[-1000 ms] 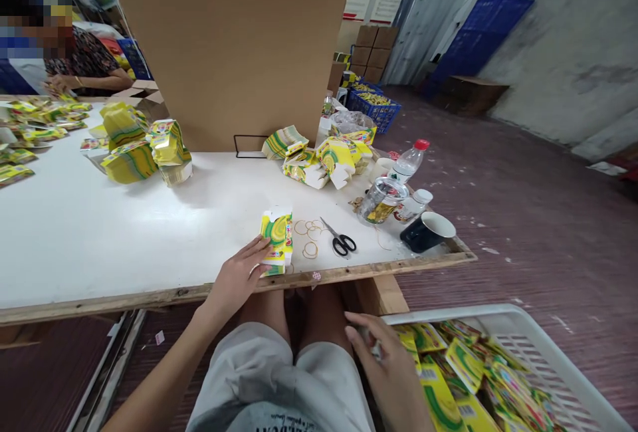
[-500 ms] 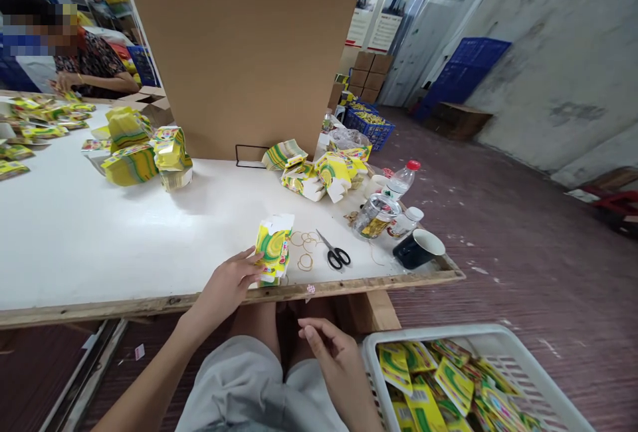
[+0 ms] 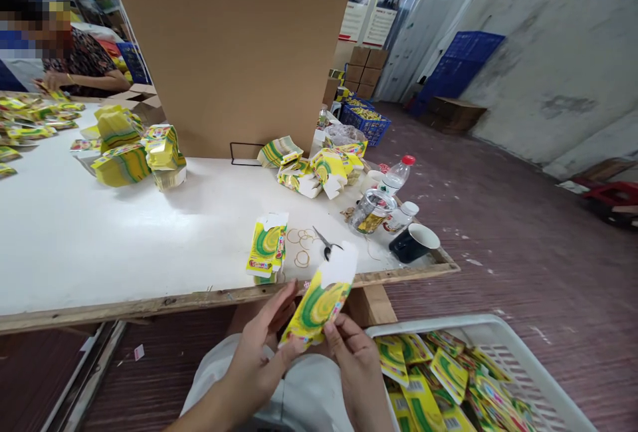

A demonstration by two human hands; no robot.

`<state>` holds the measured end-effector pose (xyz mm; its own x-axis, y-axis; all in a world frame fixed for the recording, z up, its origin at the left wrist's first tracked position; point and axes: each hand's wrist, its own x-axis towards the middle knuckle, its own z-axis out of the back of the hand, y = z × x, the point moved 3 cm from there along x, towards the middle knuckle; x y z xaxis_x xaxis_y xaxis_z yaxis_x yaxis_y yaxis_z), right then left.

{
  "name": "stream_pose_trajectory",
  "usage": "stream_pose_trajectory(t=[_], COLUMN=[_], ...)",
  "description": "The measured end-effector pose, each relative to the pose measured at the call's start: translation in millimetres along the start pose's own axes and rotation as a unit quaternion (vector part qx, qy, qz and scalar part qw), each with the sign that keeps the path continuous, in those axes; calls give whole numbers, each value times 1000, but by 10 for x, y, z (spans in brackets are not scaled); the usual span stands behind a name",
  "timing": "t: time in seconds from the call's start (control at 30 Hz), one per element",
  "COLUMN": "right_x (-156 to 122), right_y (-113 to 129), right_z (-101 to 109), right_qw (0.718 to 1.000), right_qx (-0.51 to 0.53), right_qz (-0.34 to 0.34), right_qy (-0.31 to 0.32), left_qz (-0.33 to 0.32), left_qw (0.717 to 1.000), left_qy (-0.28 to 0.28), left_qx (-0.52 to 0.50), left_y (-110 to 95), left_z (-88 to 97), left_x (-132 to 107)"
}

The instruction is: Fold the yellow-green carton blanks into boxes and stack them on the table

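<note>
Both hands hold one flat yellow-and-green carton blank (image 3: 319, 296) over my lap, just below the table edge. My left hand (image 3: 262, 355) pinches its lower left edge. My right hand (image 3: 356, 369) grips its lower right corner. The blank tilts up to the right, its white flap covering part of the scissors (image 3: 326, 247). A small stack of the same blanks (image 3: 266, 246) lies on the white table (image 3: 124, 239) near the front edge, beside loose rubber bands (image 3: 299, 246).
A white basket (image 3: 503, 345) of flat blanks stands at my right. On the table's right end are a dark mug (image 3: 413, 242), a jar (image 3: 369, 209), a water bottle (image 3: 393, 179) and folded cartons (image 3: 319, 169). A tall cardboard sheet (image 3: 229, 46) stands behind. Another person (image 3: 74, 60) works at far left.
My left hand left the stack on the table and dropped to my lap. My right hand came up from the basket side, and both now hold a carton blank.
</note>
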<state>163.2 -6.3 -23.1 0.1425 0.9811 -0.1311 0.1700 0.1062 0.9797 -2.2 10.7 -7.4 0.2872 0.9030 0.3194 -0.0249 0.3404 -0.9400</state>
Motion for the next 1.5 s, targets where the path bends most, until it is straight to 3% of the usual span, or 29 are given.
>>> stream_pose_trajectory(t=[0.03, 0.1, 0.17, 0.23, 0.3, 0.6, 0.73, 0.8, 0.9, 1.03, 1.1, 1.23, 1.37, 1.5], right_x=[-17, -48, -78, -85, -84, -106, -131, -152, -182, -208, -213, -193, -136, -127], right_y=[-30, -50, -16, 10, 12, 63, 62, 49, 48, 84, 99, 78, -79, -151], right_z=[-8, 7, 22, 2, -18, 8, 14, -9, -60, -90, -82, -20, -58, -20], right_qw=[999, 980, 932, 893, 881, 894, 922, 931, 933, 932, 931, 923, 964, 970], right_qx=[-47, -168, -293, -381, -415, -378, -329, -309, -303, -295, -290, -288, -224, -206], right_qz=[12, 74, 161, 216, 228, 240, 204, 192, 194, 208, 221, 224, 135, 104], right_qy=[-6, -76, -139, -99, -22, 2, -25, -23, 4, 31, 12, -125, -40, -75], left_qz=[60, 127, 138, 132, 130, 152, 192, 269, 389, 412, 397, 343, 270, 234], left_qw=[998, 991, 989, 990, 989, 978, 971, 942, 872, 838, 840, 869, 913, 946], left_qy=[-1, 17, 37, 54, 70, 135, 134, 117, 80, 56, 37, 12, -22, 11], left_qx=[-26, -45, -28, 0, 19, 37, -52, -164, -285, -354, -368, -356, -305, -224], left_y=[37, 74, 72, 59, 50, -94, -45, 85, 299, 388, 362, 265, 202, 213], left_z=[-32, -82, -99, -92, -76, -45, -24, -4, 8, -30, -54, -100, -115, -129], left_x=[11, 44, 77, 95, 97, 117, 99, 44, -71, -118, -81, 42, 118, 109])
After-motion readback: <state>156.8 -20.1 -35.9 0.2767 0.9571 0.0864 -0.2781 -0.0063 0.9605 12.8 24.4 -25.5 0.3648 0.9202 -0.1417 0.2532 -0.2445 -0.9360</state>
